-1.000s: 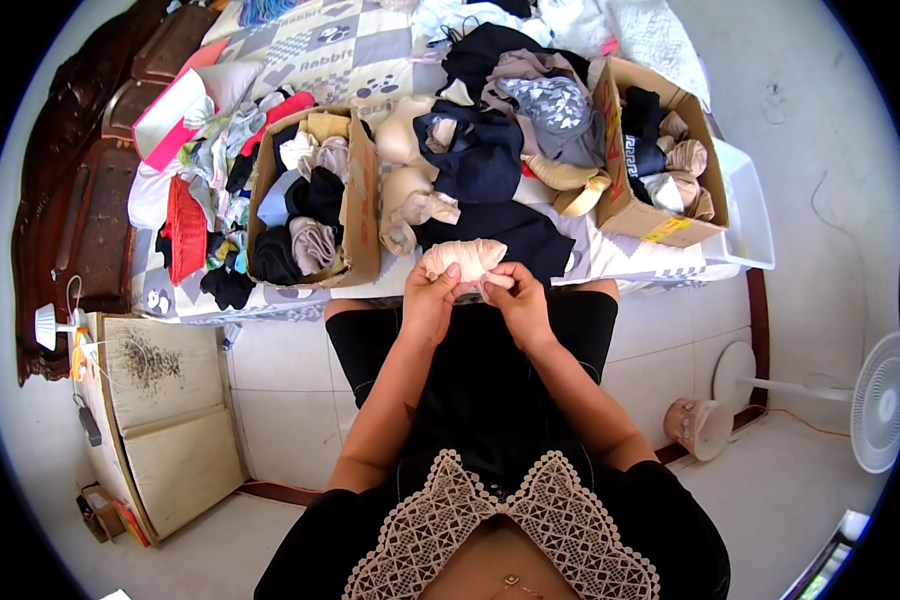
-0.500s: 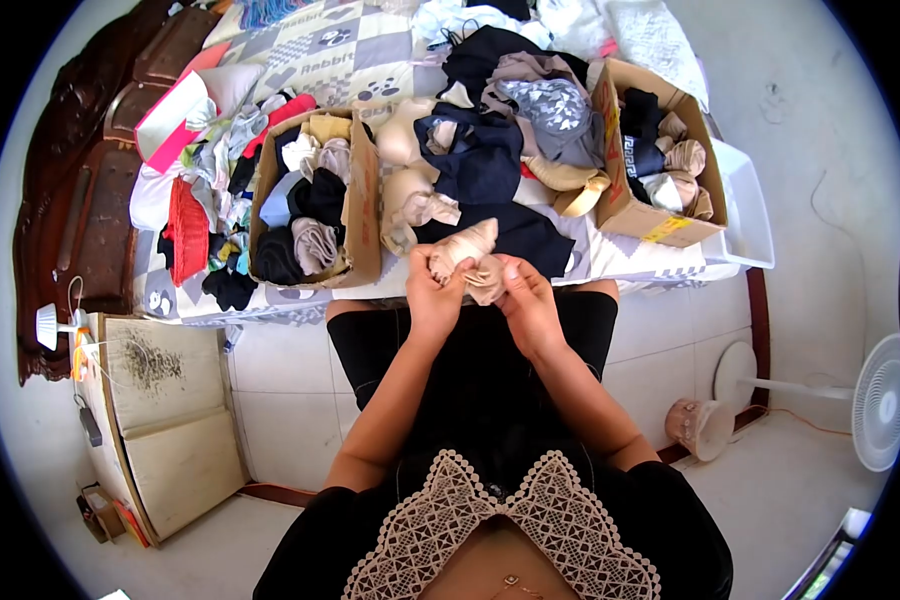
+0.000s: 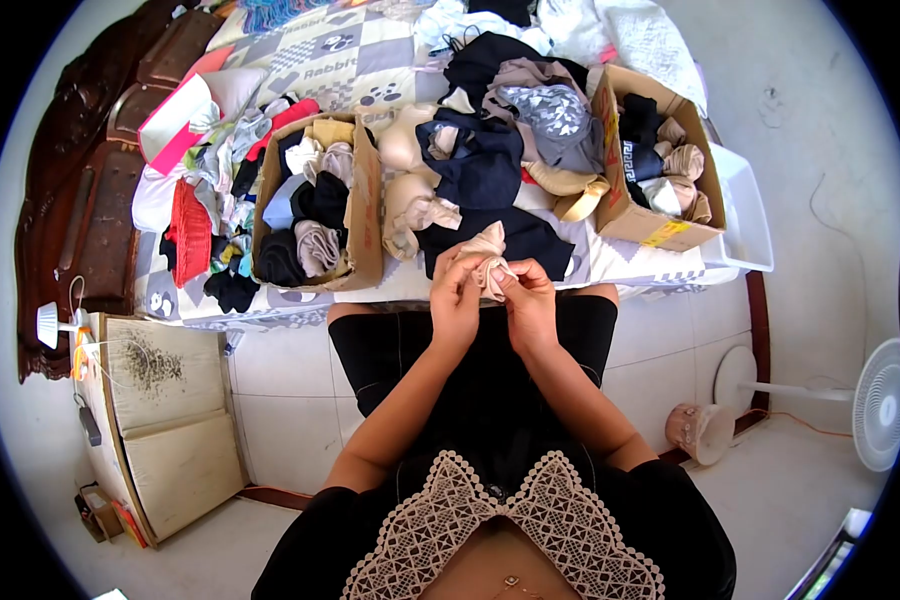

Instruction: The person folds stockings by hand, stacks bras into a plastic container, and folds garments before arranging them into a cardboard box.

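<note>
Over the bed's front edge, a beige sock (image 3: 489, 268) is bunched between both hands, one end poking up above the fingers. My left hand (image 3: 456, 300) pinches its left side, and my right hand (image 3: 530, 305) grips the right side with thumb and fingers. The two hands almost meet. Just beyond them lies black clothing (image 3: 515, 235) on the bed. Beige bras (image 3: 407, 200) and a dark navy garment (image 3: 475, 165) rest farther back.
To the left, a cardboard box (image 3: 368, 220) holds folded clothes; another cardboard box (image 3: 660, 230) with rolled socks stands right, beside a clear plastic bin (image 3: 745, 200). Loose clothes and a red basket (image 3: 189, 230) lie far left. A white fan (image 3: 878, 405) and bucket (image 3: 700, 432) are on the floor.
My left hand has moved right, closer to my right hand. The sock is now more compactly bunched and its end points more upright.
</note>
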A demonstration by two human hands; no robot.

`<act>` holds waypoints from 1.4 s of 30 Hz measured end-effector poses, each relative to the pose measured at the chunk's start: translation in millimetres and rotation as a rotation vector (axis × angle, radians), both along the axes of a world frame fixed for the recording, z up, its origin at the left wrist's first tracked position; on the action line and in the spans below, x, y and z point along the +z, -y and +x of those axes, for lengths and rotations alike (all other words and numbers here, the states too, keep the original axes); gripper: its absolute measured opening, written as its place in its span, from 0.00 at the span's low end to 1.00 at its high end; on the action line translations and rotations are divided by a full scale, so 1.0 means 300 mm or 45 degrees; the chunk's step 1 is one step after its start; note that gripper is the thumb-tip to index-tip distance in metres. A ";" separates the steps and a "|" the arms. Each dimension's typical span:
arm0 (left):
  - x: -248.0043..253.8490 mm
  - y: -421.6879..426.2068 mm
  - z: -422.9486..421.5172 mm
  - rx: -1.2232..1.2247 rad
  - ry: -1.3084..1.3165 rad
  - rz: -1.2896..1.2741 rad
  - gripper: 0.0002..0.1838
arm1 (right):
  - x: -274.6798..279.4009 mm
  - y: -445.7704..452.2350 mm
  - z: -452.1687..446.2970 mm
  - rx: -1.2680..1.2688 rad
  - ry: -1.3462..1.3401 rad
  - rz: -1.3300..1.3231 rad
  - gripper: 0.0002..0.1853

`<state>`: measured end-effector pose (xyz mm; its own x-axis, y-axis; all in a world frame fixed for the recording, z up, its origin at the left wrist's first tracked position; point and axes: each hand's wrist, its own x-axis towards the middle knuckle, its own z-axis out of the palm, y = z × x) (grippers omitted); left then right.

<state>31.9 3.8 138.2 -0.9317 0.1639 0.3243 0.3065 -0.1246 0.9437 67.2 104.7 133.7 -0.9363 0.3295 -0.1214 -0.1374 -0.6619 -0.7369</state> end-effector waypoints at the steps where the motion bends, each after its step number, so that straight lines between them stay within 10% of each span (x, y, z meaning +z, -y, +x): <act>1: 0.004 0.000 -0.001 -0.001 -0.002 0.000 0.10 | 0.007 -0.005 -0.008 -0.043 0.010 0.094 0.03; 7: 0.012 0.011 -0.022 -0.180 0.228 -0.107 0.21 | 0.037 -0.024 -0.012 -0.018 0.058 0.351 0.07; 15: -0.017 -0.005 -0.017 -0.302 0.419 0.162 0.13 | 0.038 -0.079 -0.024 0.095 0.142 0.164 0.13; 25: -0.039 -0.004 -0.059 0.124 0.350 0.047 0.08 | 0.048 -0.011 -0.010 0.180 -0.144 0.394 0.13; 31: -0.025 -0.020 -0.028 0.132 0.240 0.037 0.08 | 0.019 -0.045 -0.022 -0.041 -0.136 0.994 0.09; 34: -0.024 -0.020 -0.026 0.093 0.264 0.011 0.09 | 0.017 -0.066 -0.020 0.111 -0.068 0.288 0.05; 42: -0.017 -0.024 -0.030 0.147 0.290 0.074 0.09 | 0.051 -0.056 -0.014 0.126 -0.006 0.371 0.07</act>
